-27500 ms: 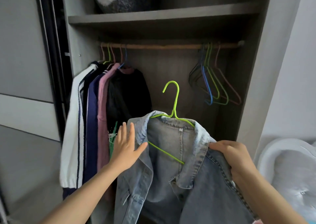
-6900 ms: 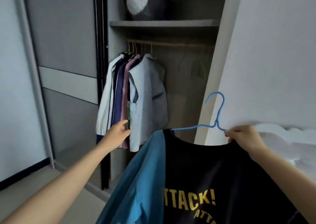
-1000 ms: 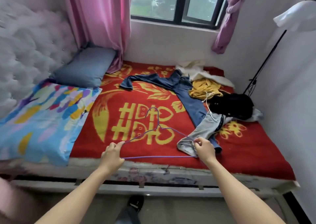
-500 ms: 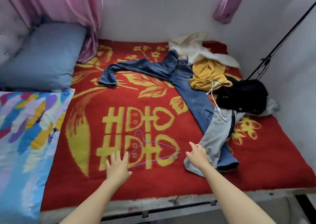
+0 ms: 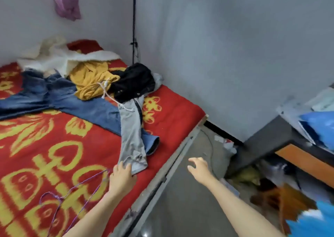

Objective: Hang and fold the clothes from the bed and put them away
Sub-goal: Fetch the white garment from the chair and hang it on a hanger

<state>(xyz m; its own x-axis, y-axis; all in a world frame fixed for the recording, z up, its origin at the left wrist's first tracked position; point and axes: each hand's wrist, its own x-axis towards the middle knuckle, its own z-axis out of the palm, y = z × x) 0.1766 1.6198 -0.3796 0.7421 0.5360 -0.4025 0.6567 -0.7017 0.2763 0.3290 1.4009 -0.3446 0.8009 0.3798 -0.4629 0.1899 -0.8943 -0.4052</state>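
Note:
A heap of clothes lies on the red and yellow bed cover (image 5: 171, 108): blue jeans (image 5: 59, 99), a yellow top (image 5: 90, 81), a black garment (image 5: 133, 81), a white garment (image 5: 59, 56) and grey trousers (image 5: 132, 133) with a white drawstring. My left hand (image 5: 122, 176) rests with fingers spread at the grey trouser leg's cuff, touching it. A purple wire hanger (image 5: 72, 198) lies flat on the cover just left of that hand. My right hand (image 5: 197, 167) hovers open over the floor beside the bed, holding nothing.
The bed's metal frame edge (image 5: 173, 160) runs diagonally between my hands. A dark desk (image 5: 271, 139) with blue items on it stands at the right, with clutter underneath. A black pole (image 5: 134, 23) stands in the corner. Grey floor (image 5: 180, 209) lies by the bed.
The view has swung right toward the bed's corner. The hanger stays on the cover. My left hand moved from the hanger to the grey cuff; my right hand left the bed.

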